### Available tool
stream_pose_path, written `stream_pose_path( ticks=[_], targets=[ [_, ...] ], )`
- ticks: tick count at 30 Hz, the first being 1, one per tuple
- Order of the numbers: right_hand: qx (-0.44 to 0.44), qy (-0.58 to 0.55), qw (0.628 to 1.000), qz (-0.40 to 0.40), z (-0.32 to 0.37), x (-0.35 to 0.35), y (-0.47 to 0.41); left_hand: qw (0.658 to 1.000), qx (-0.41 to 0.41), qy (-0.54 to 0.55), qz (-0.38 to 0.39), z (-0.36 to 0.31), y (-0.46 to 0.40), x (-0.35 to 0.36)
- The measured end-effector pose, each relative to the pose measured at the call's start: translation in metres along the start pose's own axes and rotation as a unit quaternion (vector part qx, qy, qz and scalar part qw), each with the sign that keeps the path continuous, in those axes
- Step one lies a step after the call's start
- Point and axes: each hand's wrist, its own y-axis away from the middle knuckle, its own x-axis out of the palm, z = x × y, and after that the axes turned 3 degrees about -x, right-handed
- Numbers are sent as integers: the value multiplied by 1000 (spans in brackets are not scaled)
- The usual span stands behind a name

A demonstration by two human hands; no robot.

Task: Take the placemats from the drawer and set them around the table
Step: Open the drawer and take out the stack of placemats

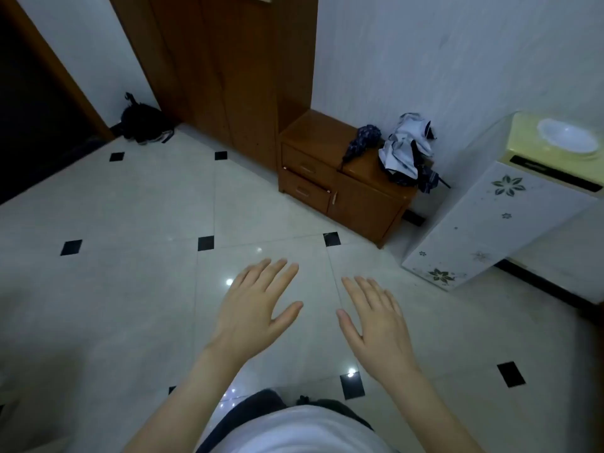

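I see both hands, left hand (253,304) and right hand (376,318), flat, fingers spread, empty; low brown wooden two-drawer cabinet (330,178) at one o'clock.

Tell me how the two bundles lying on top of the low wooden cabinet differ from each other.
The dark blue bundle is small and tightly gathered; the white crumpled bundle is bigger and loosely heaped. The dark blue bundle lies nearer the drawers; the white crumpled bundle sits by the wall, with dark striped parts hanging over the cabinet edge. Both rest on the cabinet top, and neither hand touches them.
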Motion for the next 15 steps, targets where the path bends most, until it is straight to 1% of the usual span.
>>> stream_pose_path(
  ticks=[4, 7, 10, 15],
  targets=[
    [-22, 13, 999, -33, 1, -20, -37, 999, 5, 0, -44, -4, -33, -17],
    [-37, 7, 998, -54, 5, -26, -62, 998, -2, 2, -57, 5, -50, -20],
    [-34, -4, 998, -47, 9, -21, -86, 999, -10, 2, -47, 23, -64, -16],
    [-4, -20, 1000, -5, 18, 12, -126, 999, -30, 15, -2, 68, -89, 0]
  ],
)
